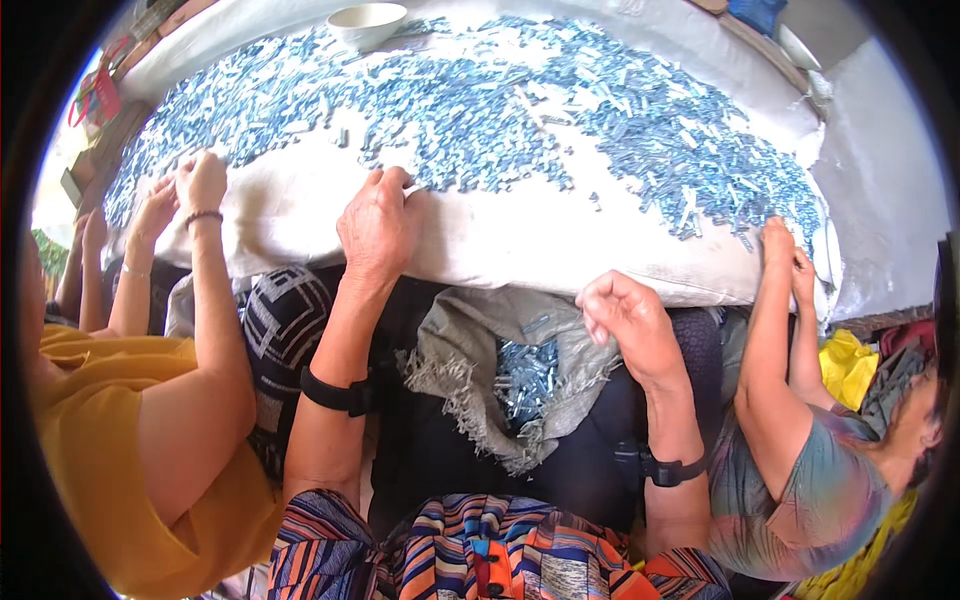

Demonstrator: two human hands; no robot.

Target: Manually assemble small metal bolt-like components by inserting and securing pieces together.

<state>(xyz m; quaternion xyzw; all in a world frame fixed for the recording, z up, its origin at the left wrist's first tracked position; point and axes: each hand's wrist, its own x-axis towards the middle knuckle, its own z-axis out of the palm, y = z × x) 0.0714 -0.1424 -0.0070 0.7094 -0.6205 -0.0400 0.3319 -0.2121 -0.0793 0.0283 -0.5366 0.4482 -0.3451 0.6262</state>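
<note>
Small shiny blue-silver strips (450,130) lie spread in a thick layer over a white cloth (480,235) in front of me. My left hand (378,225) is at the near edge of the strips, its fingers closed and pointing away; what they pinch, if anything, is hidden. Over the right side of a frayed grey sack (450,350) hovers my right hand (632,322), fingers curled in toward the thumb. Whether something sits in them cannot be made out. The sack lies open on my lap, with more blue strips (527,375) inside.
To my left, a person in a mustard top (150,430) works with both hands at the cloth. At right, another person in a multicoloured shirt (800,480) reaches to the strips. A white bowl (367,25) stands at the far side. Yellow fabric (848,368) lies at far right.
</note>
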